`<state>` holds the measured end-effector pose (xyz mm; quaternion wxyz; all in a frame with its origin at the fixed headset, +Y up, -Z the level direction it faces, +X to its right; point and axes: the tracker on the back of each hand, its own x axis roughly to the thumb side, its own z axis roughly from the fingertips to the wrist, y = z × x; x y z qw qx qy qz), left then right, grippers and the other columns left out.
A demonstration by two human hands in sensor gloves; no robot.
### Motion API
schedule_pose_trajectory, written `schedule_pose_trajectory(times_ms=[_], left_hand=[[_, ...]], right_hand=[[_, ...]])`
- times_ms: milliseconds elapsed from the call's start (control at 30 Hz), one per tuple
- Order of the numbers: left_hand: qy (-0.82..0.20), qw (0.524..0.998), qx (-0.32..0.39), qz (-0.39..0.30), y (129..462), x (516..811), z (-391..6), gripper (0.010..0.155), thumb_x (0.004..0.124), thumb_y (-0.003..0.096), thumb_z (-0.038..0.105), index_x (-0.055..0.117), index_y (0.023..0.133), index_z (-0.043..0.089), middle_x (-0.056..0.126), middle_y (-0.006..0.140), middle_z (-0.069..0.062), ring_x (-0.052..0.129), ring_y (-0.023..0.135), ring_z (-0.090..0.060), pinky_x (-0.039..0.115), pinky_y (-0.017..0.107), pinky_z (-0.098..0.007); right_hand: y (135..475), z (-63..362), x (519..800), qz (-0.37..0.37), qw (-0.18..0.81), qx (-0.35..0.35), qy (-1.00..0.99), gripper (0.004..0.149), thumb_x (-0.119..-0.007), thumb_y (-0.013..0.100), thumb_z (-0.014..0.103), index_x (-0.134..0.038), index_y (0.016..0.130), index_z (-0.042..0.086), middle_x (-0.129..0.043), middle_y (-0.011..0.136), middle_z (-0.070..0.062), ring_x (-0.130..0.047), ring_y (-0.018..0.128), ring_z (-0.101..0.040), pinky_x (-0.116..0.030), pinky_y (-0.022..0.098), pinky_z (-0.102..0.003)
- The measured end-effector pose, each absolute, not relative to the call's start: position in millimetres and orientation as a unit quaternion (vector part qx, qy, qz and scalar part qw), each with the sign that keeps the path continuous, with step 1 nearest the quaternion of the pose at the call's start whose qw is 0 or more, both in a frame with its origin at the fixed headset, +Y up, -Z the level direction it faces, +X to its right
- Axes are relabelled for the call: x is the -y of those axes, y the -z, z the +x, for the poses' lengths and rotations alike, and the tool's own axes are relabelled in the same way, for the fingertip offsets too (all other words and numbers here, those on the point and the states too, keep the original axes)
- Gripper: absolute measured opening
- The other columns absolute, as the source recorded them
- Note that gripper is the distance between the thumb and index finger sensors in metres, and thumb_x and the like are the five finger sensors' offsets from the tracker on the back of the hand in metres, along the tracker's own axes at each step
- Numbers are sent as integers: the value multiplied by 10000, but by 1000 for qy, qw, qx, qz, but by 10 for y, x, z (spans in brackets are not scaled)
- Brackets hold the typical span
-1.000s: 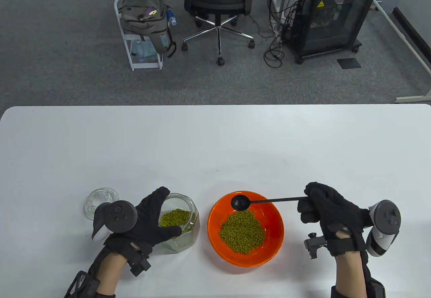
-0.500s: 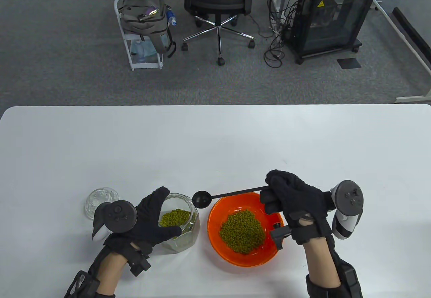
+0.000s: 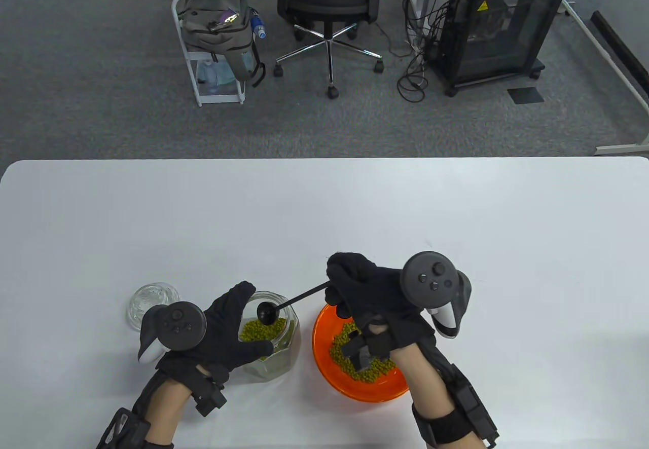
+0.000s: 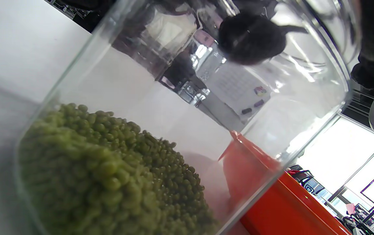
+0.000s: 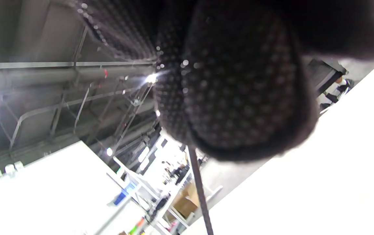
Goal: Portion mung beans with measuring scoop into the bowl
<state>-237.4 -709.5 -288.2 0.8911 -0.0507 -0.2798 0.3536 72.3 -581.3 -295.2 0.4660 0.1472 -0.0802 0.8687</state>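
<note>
The black measuring scoop (image 3: 267, 312) has its cup inside the mouth of the glass jar (image 3: 276, 340), above the mung beans (image 3: 261, 330). The right hand (image 3: 362, 292) pinches its handle; the left hand (image 3: 228, 327) grips the jar. The orange bowl (image 3: 375, 388) stands just beside on the worktop (image 3: 324, 206).

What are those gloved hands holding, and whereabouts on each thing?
The right hand pinches the black measuring scoop at the far end of its handle, its cup inside the jar's mouth. The left hand grips the glass jar around its side.
</note>
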Motion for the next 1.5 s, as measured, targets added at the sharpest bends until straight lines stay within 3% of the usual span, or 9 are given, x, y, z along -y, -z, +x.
schedule_pose_trajectory(times_ms=[267,667,867,1033,1500], left_hand=[[-353,891,280,-51,2881,7096,-2374,1189,793,426,844,244,1107,38,381,1163,-293,550,1037,-601,492,719,-761],[-352,892,280,-51,2882,7097,-2374,1190,792,427,844,245,1107,35,380,1164,-293,549,1038,-601,491,721,-760],[-352,892,280,-51,2881,7098,-2374,1191,793,426,844,245,1107,35,382,1163,-295,550,1038,-601,491,720,-761],[-351,892,280,-51,2882,7099,-2375,1190,793,427,843,245,1107,34,382,1163,-295,550,1037,-601,491,720,-761],[-352,892,280,-51,2882,7098,-2377,1191,795,426,842,246,1107,35,382,1163,-294,549,1037,-602,491,720,-761]], right_hand=[[2973,198,5863,186,330,69,-923,431,-859,473,354,-914,795,74,-1129,436,-99,-1119,197,-208,-933,210,-362],[3017,-97,5982,215,291,42,-931,427,-860,466,361,-918,800,101,-1128,445,-94,-1118,204,-207,-932,218,-361],[3080,-81,6023,211,324,-26,-922,426,-852,466,366,-927,794,105,-1130,443,-91,-1121,200,-199,-938,216,-352],[3167,35,6127,161,397,-93,-899,428,-848,470,361,-927,788,85,-1132,434,-99,-1126,192,-195,-944,206,-347],[3234,424,6491,34,556,-144,-818,435,-829,478,346,-909,787,51,-1128,428,-106,-1130,181,-187,-950,186,-343]])
